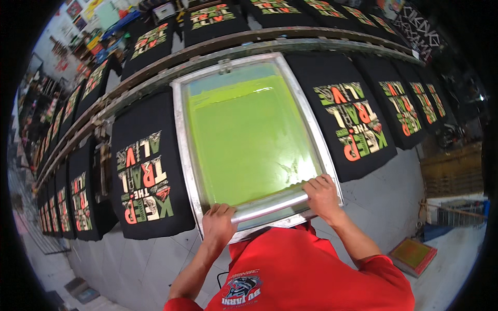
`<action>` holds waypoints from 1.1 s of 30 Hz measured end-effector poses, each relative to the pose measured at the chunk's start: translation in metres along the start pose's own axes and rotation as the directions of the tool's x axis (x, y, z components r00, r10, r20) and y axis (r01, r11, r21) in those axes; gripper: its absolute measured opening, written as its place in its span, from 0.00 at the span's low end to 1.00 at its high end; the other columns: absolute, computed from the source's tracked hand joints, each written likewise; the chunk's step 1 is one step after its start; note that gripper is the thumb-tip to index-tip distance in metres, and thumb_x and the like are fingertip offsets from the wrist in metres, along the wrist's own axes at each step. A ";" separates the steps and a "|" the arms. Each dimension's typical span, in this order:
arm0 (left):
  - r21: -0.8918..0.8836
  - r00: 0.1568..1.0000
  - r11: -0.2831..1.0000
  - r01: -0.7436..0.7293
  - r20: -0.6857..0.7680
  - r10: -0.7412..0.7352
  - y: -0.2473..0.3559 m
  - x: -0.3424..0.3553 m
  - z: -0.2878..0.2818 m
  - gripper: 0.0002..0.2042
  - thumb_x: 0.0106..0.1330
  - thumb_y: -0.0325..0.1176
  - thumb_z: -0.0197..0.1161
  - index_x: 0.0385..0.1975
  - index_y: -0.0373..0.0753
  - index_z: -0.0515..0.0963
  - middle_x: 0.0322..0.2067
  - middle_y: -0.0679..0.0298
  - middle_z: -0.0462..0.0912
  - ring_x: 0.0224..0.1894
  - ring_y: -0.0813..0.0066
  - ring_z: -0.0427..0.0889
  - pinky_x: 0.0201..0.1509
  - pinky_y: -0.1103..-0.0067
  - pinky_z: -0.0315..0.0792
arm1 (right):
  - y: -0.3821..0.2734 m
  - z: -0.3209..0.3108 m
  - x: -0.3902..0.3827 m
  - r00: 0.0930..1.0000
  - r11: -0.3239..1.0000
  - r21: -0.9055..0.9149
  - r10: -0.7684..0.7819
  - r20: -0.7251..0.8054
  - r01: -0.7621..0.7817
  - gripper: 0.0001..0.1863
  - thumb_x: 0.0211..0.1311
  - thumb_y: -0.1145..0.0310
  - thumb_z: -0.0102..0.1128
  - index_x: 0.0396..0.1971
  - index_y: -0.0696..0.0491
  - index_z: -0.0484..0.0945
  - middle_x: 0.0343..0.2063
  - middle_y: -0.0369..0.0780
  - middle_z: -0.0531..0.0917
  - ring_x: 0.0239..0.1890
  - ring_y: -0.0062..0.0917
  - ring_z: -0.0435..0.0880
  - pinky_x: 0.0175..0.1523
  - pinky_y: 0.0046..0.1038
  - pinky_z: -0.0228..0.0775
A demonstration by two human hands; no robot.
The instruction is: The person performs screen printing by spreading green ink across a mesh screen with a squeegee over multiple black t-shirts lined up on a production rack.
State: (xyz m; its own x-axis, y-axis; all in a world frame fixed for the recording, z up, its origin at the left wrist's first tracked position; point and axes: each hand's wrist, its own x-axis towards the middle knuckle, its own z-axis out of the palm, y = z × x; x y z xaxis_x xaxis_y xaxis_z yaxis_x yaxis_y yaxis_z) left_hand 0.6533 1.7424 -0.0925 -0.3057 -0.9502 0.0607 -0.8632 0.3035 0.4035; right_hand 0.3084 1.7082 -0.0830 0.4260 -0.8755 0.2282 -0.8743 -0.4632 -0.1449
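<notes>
A screen printing frame (pixel 181 124) with a pale metal rim lies in front of me, its mesh coated in lime-green ink (pixel 249 140). Across its near end runs a silver squeegee (pixel 272 206). My left hand (pixel 218 223) is wrapped round the squeegee's left end, and my right hand (pixel 320 196) grips its right end. The bar slants slightly, its right end farther from me. A thick band of wet ink lies along the far end of the mesh. A small metal clamp (pixel 224 66) sits at the middle of the far rim. Whatever lies under the screen is hidden.
Black printed T-shirts lie on both sides, one to the left (pixel 148 171) and one to the right (pixel 353 114), with several more in rows beyond. A long rail (pixel 150 72) runs behind the screen. A red-framed screen (pixel 413 255) rests at the lower right.
</notes>
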 end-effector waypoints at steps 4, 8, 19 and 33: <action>0.012 0.999 0.999 0.045 -0.029 -0.045 -0.036 0.036 -0.012 0.11 0.51 0.34 0.73 0.36 0.44 0.86 0.38 0.63 0.86 0.45 0.59 0.84 0.48 0.65 0.80 | 0.011 -0.004 0.057 0.998 0.998 -0.001 -0.060 -0.011 0.060 0.09 0.44 0.76 0.66 0.29 0.50 0.82 0.25 0.39 0.84 0.35 0.34 0.85 0.55 0.40 0.70; 0.126 0.987 0.986 0.110 -0.129 -0.094 -0.086 0.155 -0.024 0.14 0.53 0.33 0.71 0.42 0.45 0.87 0.39 0.58 0.88 0.42 0.57 0.87 0.48 0.65 0.82 | 0.059 0.026 0.171 0.992 0.992 -0.114 -0.060 -0.115 0.047 0.06 0.47 0.76 0.63 0.28 0.50 0.83 0.26 0.41 0.84 0.35 0.36 0.84 0.52 0.44 0.69; 0.256 0.966 0.963 0.080 -0.258 -0.011 -0.189 0.356 -0.046 0.19 0.51 0.45 0.79 0.41 0.44 0.88 0.37 0.54 0.89 0.41 0.52 0.88 0.48 0.62 0.82 | 0.121 0.092 0.380 0.979 0.982 -0.182 -0.081 -0.190 0.046 0.08 0.46 0.69 0.73 0.29 0.50 0.85 0.32 0.40 0.86 0.43 0.37 0.85 0.51 0.39 0.68; 0.077 0.972 0.996 -0.036 -0.227 0.053 -0.036 -0.012 0.044 0.23 0.47 0.34 0.73 0.48 0.46 0.86 0.45 0.66 0.88 0.44 0.64 0.86 0.50 0.72 0.80 | 0.012 0.031 0.013 0.988 0.998 -0.016 -0.070 -0.137 0.068 0.08 0.52 0.76 0.61 0.34 0.52 0.84 0.32 0.38 0.83 0.36 0.32 0.80 0.43 0.37 0.66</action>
State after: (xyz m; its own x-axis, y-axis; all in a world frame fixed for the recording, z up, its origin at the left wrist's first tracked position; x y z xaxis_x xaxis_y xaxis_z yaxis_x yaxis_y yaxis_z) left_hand 0.6699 1.7457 -0.1477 -0.2516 -0.9240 0.2879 -0.8801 0.3422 0.3291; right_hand 0.3110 1.6867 -0.1120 0.4500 -0.8137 0.3679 -0.8469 -0.5196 -0.1133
